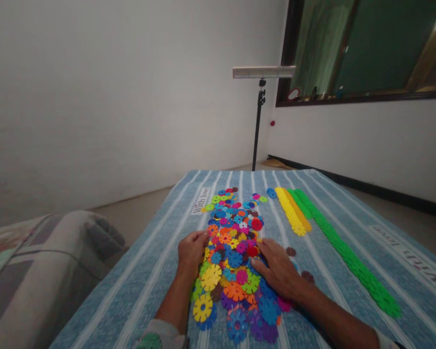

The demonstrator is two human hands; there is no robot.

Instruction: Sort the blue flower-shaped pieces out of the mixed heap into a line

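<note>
The left hand (192,250) meets the left edge of the disc pile (235,259), fingers bent; grip not discernible. The right hand (279,267) lies open, palm down, along the pile's right edge.

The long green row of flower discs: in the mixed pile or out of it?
Out. The green row lies on the striped cloth to the right of the mixed pile, with cloth visible between them.

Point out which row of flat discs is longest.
The rightmost green row, stretching toward the near side; the yellow row, orange row and shorter green row to its left all end farther away.
</note>
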